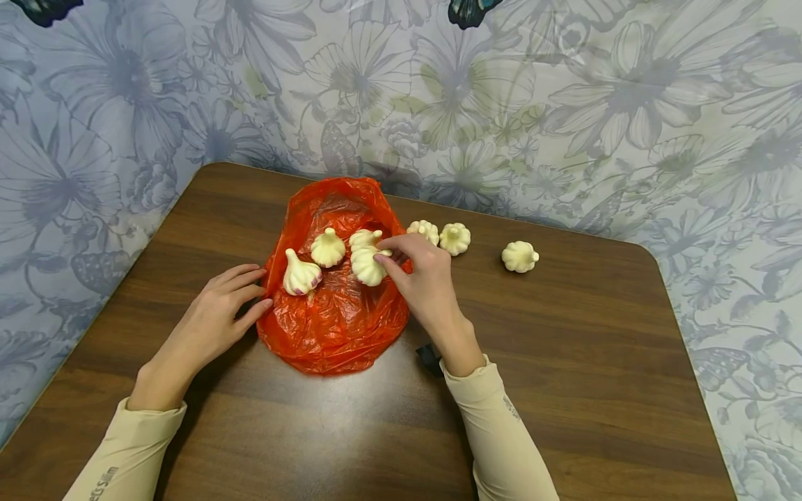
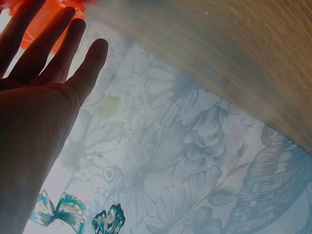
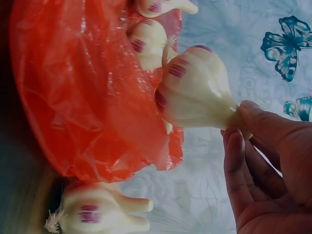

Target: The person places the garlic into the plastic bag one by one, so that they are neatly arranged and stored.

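My right hand [image 1: 429, 282] pinches a garlic bulb [image 3: 195, 92] by its stem between thumb and fingertips, over the right side of an open red plastic bag [image 1: 332, 341]. Inside the bag lie a purple-based garlic bulb [image 1: 302, 273] at the left, another garlic bulb [image 1: 328, 248] in the middle, and a third [image 1: 365, 239] just behind the held one. Fingers spread and nearly straight, my left hand [image 1: 216, 313] touches the bag's left edge. The left wrist view shows that hand [image 2: 44, 102] with its palm side dark and the bag partly hidden behind its fingers.
Right of the bag on the brown wooden table [image 1: 583, 348] stand two adjacent garlic bulbs [image 1: 454, 239], with a single garlic bulb [image 1: 520, 257] farther right. Behind the table's far edge rises a flower-patterned wall [image 1: 501, 125]. A small black object [image 1: 430, 360] shows beside the right wrist.
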Demonstrator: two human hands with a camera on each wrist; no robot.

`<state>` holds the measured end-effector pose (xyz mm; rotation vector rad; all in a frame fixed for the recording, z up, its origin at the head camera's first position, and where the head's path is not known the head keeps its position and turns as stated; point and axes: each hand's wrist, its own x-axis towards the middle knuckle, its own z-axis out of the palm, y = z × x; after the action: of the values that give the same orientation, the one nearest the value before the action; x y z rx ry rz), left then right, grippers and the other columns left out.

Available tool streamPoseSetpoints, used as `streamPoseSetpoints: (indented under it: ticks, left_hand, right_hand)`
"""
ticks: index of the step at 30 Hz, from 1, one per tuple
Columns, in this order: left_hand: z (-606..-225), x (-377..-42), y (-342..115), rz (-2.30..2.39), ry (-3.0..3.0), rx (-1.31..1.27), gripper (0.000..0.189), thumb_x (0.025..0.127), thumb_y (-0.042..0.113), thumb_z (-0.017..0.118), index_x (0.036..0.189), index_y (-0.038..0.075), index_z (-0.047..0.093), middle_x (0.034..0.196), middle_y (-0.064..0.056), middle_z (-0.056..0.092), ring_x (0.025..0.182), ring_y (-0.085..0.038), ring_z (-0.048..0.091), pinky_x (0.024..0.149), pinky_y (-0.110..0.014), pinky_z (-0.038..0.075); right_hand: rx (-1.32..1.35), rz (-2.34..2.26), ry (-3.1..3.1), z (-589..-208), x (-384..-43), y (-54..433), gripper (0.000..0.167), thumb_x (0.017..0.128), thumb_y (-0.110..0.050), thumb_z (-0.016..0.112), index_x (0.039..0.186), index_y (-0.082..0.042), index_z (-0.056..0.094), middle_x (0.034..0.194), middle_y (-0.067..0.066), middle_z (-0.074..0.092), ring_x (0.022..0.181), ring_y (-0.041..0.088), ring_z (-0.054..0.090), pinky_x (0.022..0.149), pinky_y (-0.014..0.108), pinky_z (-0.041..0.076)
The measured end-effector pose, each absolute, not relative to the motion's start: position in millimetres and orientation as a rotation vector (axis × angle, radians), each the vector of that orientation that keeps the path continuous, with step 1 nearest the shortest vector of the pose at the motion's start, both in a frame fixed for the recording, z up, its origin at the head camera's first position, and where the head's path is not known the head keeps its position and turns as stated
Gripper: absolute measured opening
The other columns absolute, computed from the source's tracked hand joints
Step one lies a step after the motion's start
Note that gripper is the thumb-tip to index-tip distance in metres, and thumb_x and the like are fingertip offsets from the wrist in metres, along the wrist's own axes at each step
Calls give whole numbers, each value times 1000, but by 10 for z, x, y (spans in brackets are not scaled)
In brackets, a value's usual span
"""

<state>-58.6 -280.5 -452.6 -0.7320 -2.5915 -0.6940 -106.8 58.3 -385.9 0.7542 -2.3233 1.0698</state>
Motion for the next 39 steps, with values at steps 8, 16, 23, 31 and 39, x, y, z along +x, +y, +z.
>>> streamPoseSetpoints:
  ticks: [8, 16, 23, 31, 39]
  left_hand:
    - [-4518, -594, -2804, -703, -2606, -728, 27, 82, 7, 86, 105, -5, 79, 128, -27, 71, 130, -44, 58, 111, -62, 45]
    - [-4516, -590, -2809, -697, -2614, -724, 27, 83, 7, 86, 106, -5, 79, 128, -27, 71, 130, -45, 58, 109, -64, 45]
    - [-4516, -593, -2811, -697, -2609, -727, 27, 83, 8, 86, 105, -5, 79, 128, -27, 71, 130, -45, 58, 110, -62, 45]
    - [-4515, -599, -2796, -697, -2610, -730, 24, 83, 8, 86, 103, -4, 79, 127, -27, 71, 130, -44, 59, 110, -62, 46]
    - [-4522, -600, -2799, -703, -2606, -724, 26, 83, 7, 87, 104, -5, 79, 127, -27, 71, 130, -44, 59, 110, -63, 46]
  right_hand:
    - [731, 977, -2443, -3900, -1089, 593, 16, 90, -11, 85, 103, -4, 79, 96, 8, 77, 85, 20, 69, 75, 32, 60]
    - [723, 858, -2537, -3921, -1093, 607, 16, 91, -12, 83, 104, -5, 78, 100, 9, 77, 90, 22, 70, 80, 35, 61]
    - [699, 834, -2610, -3998, -1112, 602, 14, 92, -11, 83, 103, -4, 78, 100, 10, 77, 94, 25, 70, 86, 40, 60]
    - [669, 830, -2646, -4072, -1144, 596, 11, 92, -10, 83, 100, -5, 78, 98, 8, 77, 89, 23, 69, 81, 37, 60]
    - [653, 813, -2647, -4055, -1149, 617, 14, 91, -14, 84, 102, -6, 79, 99, 8, 78, 94, 25, 71, 83, 40, 59]
